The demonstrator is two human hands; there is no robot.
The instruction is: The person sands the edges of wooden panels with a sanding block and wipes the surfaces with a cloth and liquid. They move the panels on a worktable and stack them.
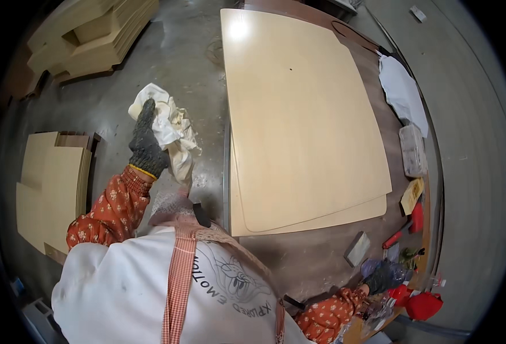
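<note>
My left hand [149, 140], in a dark knit glove with a yellow cuff edge, is closed on a crumpled white cloth [175, 129] held out over the floor. At the lower right, my right hand [382, 277], gloved alike, reaches in among small things at the table's edge. A clear plastic bottle [400, 273] is right beside it; whether the fingers grip anything is too small to tell. In front of me two flat, pale wood-coloured panels [304, 126] with rounded corners lie stacked on the brown table [299, 258], the upper one slightly askew.
Along the table's right side sit a white bag [402, 86], a clear plastic box [413, 150], a yellow box [411, 196], a red-handled tool [393, 239], a grey block [357, 249] and a red object [424, 306]. Stacks of boards [92, 40] stand on the floor [190, 51] at left.
</note>
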